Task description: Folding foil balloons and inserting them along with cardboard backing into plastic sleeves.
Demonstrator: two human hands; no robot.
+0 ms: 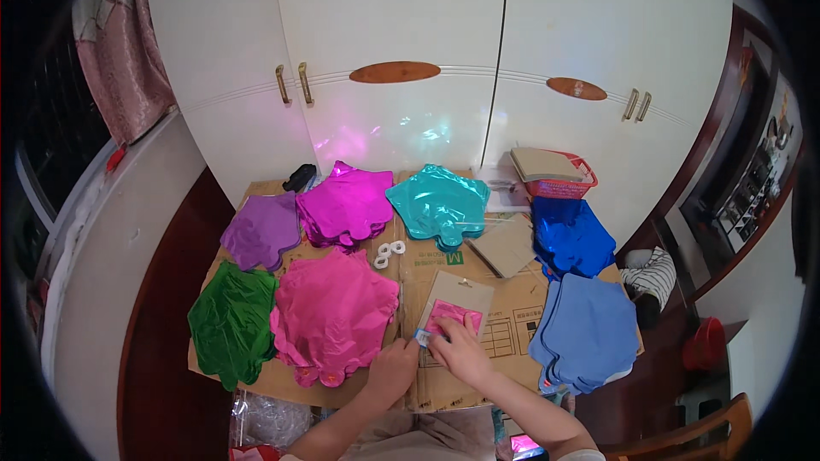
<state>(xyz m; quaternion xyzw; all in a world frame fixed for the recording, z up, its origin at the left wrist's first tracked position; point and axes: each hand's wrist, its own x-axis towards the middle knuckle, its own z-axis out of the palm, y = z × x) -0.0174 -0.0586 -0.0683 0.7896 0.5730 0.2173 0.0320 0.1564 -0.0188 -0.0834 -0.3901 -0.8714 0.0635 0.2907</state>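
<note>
At six o'clock, I can't tell if my left grip [395, 368] or right grip [461, 355] pinches. Pink foil [453, 313] seems light, slippery; hold edges.

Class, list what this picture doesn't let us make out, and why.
All in the head view:
- Small pink foil: partly covered by the right hand.
- Left hand: palm hidden by its own back.
- Red basket: contents hidden by the beige stack.
- Lit screen: too small to read.
- Chair: cut off by the lower edge.
</note>
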